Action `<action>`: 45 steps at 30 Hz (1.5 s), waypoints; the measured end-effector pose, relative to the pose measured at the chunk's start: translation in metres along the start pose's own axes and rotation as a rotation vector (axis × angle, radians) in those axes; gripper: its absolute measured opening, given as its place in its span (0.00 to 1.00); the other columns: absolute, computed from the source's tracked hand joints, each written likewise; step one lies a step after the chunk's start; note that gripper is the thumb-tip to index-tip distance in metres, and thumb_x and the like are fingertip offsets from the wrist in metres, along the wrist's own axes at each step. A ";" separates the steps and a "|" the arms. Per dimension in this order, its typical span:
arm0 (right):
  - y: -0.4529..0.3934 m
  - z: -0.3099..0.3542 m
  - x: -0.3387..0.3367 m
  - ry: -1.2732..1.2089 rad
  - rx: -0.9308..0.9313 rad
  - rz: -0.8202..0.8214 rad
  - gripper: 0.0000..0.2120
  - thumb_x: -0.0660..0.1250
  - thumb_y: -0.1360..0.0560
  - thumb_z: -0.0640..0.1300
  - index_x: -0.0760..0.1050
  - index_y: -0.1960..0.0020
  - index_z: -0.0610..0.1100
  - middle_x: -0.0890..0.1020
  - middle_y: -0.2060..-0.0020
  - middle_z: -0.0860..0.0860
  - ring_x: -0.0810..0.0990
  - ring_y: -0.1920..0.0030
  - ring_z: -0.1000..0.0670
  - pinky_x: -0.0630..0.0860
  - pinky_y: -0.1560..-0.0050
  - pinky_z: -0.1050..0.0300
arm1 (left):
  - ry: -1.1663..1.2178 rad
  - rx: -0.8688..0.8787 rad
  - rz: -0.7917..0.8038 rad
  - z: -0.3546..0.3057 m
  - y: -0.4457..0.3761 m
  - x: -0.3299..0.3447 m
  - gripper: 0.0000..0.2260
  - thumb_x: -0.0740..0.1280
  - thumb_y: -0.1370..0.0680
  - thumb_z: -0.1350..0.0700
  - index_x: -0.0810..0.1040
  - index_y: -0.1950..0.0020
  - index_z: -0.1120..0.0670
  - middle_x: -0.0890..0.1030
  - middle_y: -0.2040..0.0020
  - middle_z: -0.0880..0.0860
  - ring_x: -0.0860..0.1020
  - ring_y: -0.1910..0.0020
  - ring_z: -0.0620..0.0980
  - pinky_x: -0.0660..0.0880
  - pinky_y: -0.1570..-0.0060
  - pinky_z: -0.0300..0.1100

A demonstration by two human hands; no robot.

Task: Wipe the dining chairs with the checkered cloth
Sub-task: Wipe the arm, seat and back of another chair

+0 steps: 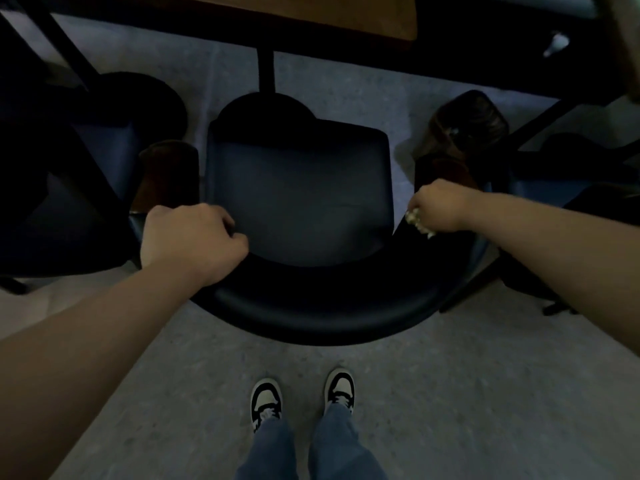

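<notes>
A dark navy dining chair [301,199] with a curved backrest [329,306] stands right in front of me, seat facing the table. My left hand [188,240] grips the left end of the backrest, fingers curled over its top edge. My right hand [440,206] holds the bunched checkered cloth [419,225] against the right end of the backrest; only a small pale wad of cloth shows below the fist.
A wooden table [346,15] on a black post [266,69] stands beyond the chair. More dark chairs flank it on the left [69,188] and right [554,188]. My shoes [301,396] stand on grey floor behind the chair.
</notes>
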State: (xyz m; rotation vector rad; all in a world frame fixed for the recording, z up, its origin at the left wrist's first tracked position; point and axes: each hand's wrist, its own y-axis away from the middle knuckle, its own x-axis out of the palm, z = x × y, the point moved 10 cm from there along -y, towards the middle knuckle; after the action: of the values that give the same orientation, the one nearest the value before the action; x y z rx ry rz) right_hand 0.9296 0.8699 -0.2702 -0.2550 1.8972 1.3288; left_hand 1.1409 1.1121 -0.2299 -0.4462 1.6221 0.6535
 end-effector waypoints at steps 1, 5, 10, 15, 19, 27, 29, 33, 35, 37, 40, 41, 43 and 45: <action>-0.008 -0.001 0.002 0.037 0.014 0.012 0.12 0.60 0.22 0.42 0.77 0.42 0.41 0.80 0.46 0.42 0.78 0.48 0.42 0.75 0.47 0.52 | 0.008 -0.005 -0.003 0.000 0.001 -0.001 0.15 0.62 0.27 0.41 0.82 0.47 0.44 0.84 0.53 0.51 0.81 0.52 0.54 0.66 0.51 0.45; -0.024 0.012 0.033 0.109 0.012 0.153 0.18 0.57 0.21 0.51 0.73 0.39 0.41 0.77 0.42 0.41 0.76 0.44 0.40 0.72 0.46 0.51 | 0.049 -0.021 -0.006 0.000 0.002 -0.003 0.14 0.62 0.27 0.42 0.82 0.49 0.45 0.84 0.55 0.50 0.81 0.53 0.54 0.67 0.49 0.45; -0.031 0.013 0.034 0.187 0.019 0.210 0.09 0.62 0.23 0.45 0.73 0.46 0.41 0.78 0.45 0.42 0.76 0.52 0.44 0.72 0.52 0.56 | 0.061 -0.024 0.010 0.000 0.003 -0.003 0.13 0.61 0.26 0.43 0.82 0.51 0.45 0.81 0.61 0.48 0.79 0.58 0.52 0.66 0.51 0.44; -0.049 0.043 0.050 0.141 0.038 0.272 0.15 0.60 0.21 0.45 0.72 0.37 0.39 0.76 0.38 0.42 0.76 0.40 0.43 0.72 0.44 0.53 | 0.072 -0.023 -0.010 0.002 0.003 -0.001 0.11 0.61 0.26 0.43 0.81 0.56 0.46 0.73 0.70 0.45 0.71 0.69 0.48 0.61 0.56 0.43; -0.062 0.101 0.070 -0.023 -0.003 0.285 0.19 0.61 0.21 0.46 0.72 0.36 0.35 0.75 0.36 0.39 0.75 0.37 0.41 0.71 0.41 0.52 | 0.065 -0.018 -0.018 0.002 0.003 -0.002 0.12 0.59 0.26 0.43 0.80 0.59 0.46 0.76 0.70 0.46 0.74 0.68 0.48 0.62 0.56 0.44; -0.079 0.208 0.039 -0.660 -0.045 0.125 0.19 0.62 0.22 0.48 0.75 0.41 0.33 0.79 0.43 0.39 0.78 0.43 0.41 0.71 0.54 0.56 | 0.049 -0.027 -0.015 0.002 0.002 0.001 0.13 0.59 0.26 0.43 0.79 0.59 0.47 0.77 0.69 0.47 0.76 0.66 0.49 0.64 0.56 0.45; -0.081 0.236 0.017 -0.797 -0.089 0.090 0.17 0.60 0.21 0.47 0.76 0.42 0.34 0.79 0.44 0.38 0.78 0.43 0.41 0.73 0.51 0.54 | 0.049 -0.031 -0.021 0.001 0.002 -0.001 0.13 0.59 0.26 0.43 0.80 0.58 0.47 0.79 0.67 0.47 0.78 0.64 0.51 0.66 0.53 0.46; -0.072 0.249 0.000 -0.782 -0.207 0.051 0.13 0.59 0.21 0.42 0.78 0.48 0.36 0.80 0.47 0.39 0.79 0.45 0.42 0.72 0.52 0.54 | 0.045 -0.029 -0.027 -0.001 0.001 -0.004 0.13 0.60 0.27 0.43 0.81 0.58 0.47 0.80 0.65 0.48 0.79 0.61 0.52 0.66 0.53 0.45; -0.060 0.242 0.001 -0.725 -0.280 0.023 0.08 0.60 0.23 0.39 0.77 0.57 0.41 0.80 0.54 0.43 0.79 0.51 0.46 0.70 0.56 0.57 | 0.040 -0.027 -0.024 -0.002 0.002 -0.004 0.12 0.60 0.27 0.43 0.81 0.59 0.46 0.79 0.66 0.47 0.79 0.61 0.52 0.64 0.54 0.45; -0.045 0.233 0.006 -0.636 -0.340 0.021 0.09 0.61 0.26 0.36 0.79 0.53 0.42 0.80 0.55 0.47 0.79 0.51 0.49 0.71 0.55 0.59 | 0.046 -0.029 -0.018 -0.001 0.003 -0.005 0.12 0.61 0.27 0.43 0.81 0.59 0.47 0.75 0.69 0.46 0.78 0.62 0.51 0.62 0.55 0.44; -0.026 0.200 0.018 -0.468 -0.376 0.057 0.18 0.61 0.28 0.34 0.81 0.43 0.45 0.83 0.49 0.47 0.80 0.46 0.49 0.74 0.50 0.60 | 0.058 -0.037 -0.002 -0.001 0.004 -0.005 0.11 0.60 0.27 0.44 0.80 0.60 0.46 0.71 0.71 0.44 0.78 0.62 0.52 0.61 0.55 0.44; -0.021 0.183 0.024 -0.396 -0.377 0.086 0.19 0.61 0.29 0.33 0.81 0.42 0.45 0.83 0.47 0.47 0.80 0.46 0.48 0.73 0.50 0.62 | 0.064 -0.041 0.000 -0.001 0.003 -0.004 0.11 0.61 0.27 0.44 0.80 0.60 0.46 0.71 0.70 0.45 0.78 0.61 0.52 0.62 0.55 0.44; -0.016 0.145 0.036 -0.278 -0.337 0.161 0.19 0.65 0.29 0.33 0.80 0.41 0.46 0.82 0.44 0.49 0.80 0.45 0.49 0.74 0.46 0.61 | 0.074 -0.039 -0.008 -0.001 0.003 -0.005 0.11 0.61 0.27 0.44 0.80 0.60 0.46 0.74 0.69 0.45 0.78 0.61 0.52 0.63 0.54 0.44; -0.016 0.111 0.042 -0.158 -0.288 0.228 0.17 0.69 0.29 0.35 0.81 0.41 0.46 0.82 0.44 0.51 0.80 0.45 0.50 0.75 0.43 0.58 | 0.072 -0.034 -0.031 -0.001 0.003 -0.007 0.11 0.61 0.27 0.45 0.81 0.60 0.47 0.78 0.67 0.48 0.79 0.61 0.54 0.63 0.55 0.45</action>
State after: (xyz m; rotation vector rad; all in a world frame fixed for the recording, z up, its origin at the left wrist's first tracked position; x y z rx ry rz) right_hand 0.9647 0.9702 -0.3260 -0.0749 1.6371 1.7259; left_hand 1.1396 1.1132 -0.2221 -0.5240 1.6710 0.6492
